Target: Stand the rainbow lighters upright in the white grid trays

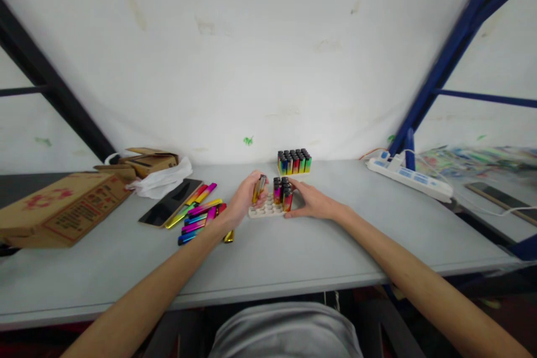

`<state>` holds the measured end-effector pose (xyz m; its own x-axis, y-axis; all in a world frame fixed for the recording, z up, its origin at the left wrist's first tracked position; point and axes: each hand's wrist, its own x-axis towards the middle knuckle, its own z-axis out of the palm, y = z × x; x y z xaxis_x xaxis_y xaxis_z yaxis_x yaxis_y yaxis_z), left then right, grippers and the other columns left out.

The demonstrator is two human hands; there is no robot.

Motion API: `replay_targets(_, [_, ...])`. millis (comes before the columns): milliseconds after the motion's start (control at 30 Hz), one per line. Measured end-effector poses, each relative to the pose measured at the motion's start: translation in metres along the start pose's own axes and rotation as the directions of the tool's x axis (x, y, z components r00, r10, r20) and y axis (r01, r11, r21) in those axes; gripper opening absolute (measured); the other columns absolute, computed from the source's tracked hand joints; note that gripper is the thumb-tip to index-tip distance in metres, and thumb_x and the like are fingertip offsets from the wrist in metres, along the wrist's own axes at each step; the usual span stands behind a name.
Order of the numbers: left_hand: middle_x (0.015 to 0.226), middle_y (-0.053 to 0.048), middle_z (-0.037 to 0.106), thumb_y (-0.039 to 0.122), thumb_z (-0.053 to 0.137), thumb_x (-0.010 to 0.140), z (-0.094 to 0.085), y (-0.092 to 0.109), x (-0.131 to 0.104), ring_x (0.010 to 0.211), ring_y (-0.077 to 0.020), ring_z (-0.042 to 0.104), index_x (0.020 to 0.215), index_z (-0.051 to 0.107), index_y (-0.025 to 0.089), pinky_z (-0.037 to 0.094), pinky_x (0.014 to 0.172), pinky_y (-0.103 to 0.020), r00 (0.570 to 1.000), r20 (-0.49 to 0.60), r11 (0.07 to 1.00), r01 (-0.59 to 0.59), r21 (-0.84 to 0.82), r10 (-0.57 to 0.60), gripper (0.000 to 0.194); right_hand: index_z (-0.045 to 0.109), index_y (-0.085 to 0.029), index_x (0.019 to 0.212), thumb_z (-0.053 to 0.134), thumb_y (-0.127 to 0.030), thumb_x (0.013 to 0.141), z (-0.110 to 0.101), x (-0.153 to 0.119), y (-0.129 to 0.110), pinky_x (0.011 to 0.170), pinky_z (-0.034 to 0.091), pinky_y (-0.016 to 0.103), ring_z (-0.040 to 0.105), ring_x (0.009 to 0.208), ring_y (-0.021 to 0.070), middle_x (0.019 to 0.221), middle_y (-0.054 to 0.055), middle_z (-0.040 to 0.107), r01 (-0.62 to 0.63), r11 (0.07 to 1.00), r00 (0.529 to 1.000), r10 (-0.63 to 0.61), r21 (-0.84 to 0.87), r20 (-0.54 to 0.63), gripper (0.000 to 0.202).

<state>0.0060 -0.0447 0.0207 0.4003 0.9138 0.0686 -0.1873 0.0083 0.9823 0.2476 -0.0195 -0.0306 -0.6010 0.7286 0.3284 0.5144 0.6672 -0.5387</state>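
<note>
A white tray with holes [265, 212] lies on the table in front of me. Several colourful lighters [287, 198] with black tops stand upright in its right part. My left hand [244, 197] holds a gold lighter [258, 190] over the tray's left side, where the holes show bare. At the tray's right edge, the thumb and fingers of my right hand [309, 201] are curved around the standing lighters and close on the nearest one. Left of my left hand, a loose pile of metallic-coloured lighters [196, 225] lies flat.
A full block of upright lighters [295, 162] stands by the wall. On the left are a dark phone-like slab [170, 203], a white plastic bag [161, 179] and cardboard boxes [67, 207]. A white power strip [409, 179] with cables lies right.
</note>
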Motion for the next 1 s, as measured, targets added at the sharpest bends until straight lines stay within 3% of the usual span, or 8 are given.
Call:
replay_targets(167, [0.079,-0.001,0.062,0.045,0.063,0.089,-0.002,0.001,-0.002,0.07,-0.0144,0.059,0.093,0.054,0.019,0.05,0.064,-0.026,0.979,-0.005,0.943,-0.197,0.268,0.206,0.027,0.031,-0.019,0.157,0.084,-0.055,0.074,-0.001,0.0,-0.001,0.105,0.049,0.052,0.062,0.119,0.0338,0.141,0.019,0.059,0.037,0.999,0.999,-0.037,0.027,-0.003,0.106])
replay_targets(300, [0.094,-0.007,0.064,0.042,0.07,0.086,-0.004,0.001,-0.003,0.09,-0.0178,0.061,0.095,0.07,0.015,0.052,0.078,-0.027,0.948,0.018,0.826,-0.287,0.485,0.318,0.028,0.033,-0.019,0.156,0.084,-0.055,0.074,-0.001,0.0,0.0,0.105,0.048,0.052,0.061,0.12,0.0337,0.142,0.019,0.058,0.04,0.999,0.999,-0.04,0.024,-0.003,0.103])
replay_targets(500, [0.106,-0.011,0.073,0.037,0.072,0.086,-0.003,-0.007,-0.005,0.094,-0.0211,0.067,0.102,0.077,0.017,0.055,0.086,-0.031,0.953,0.105,0.783,-0.293,0.549,0.284,0.026,0.033,-0.021,0.156,0.084,-0.056,0.074,0.0,0.001,0.002,0.107,0.046,0.053,0.059,0.123,0.0347,0.143,0.018,0.058,0.056,0.998,0.998,-0.056,0.014,-0.004,0.103])
replay_targets(733, [0.102,-0.01,0.076,0.035,0.069,0.088,-0.004,-0.004,-0.005,0.091,-0.0229,0.07,0.103,0.077,0.019,0.055,0.087,-0.033,0.943,0.147,0.663,-0.315,0.68,0.298,0.023,0.032,-0.019,0.157,0.084,-0.055,0.074,0.0,0.001,0.002,0.107,0.046,0.052,0.059,0.125,0.0354,0.143,0.019,0.057,0.056,0.998,0.998,-0.056,0.013,-0.001,0.105])
replay_targets(1000, [0.084,-0.001,0.071,0.037,0.069,0.088,-0.002,-0.018,-0.004,0.067,-0.0161,0.066,0.117,0.057,0.024,0.051,0.067,-0.026,0.954,0.126,0.69,-0.284,0.666,0.271,0.034,0.032,-0.019,0.156,0.084,-0.055,0.074,-0.001,0.0,0.001,0.106,0.048,0.052,0.06,0.124,0.0351,0.142,0.019,0.058,0.041,0.999,0.999,-0.041,-0.006,-0.009,0.104])
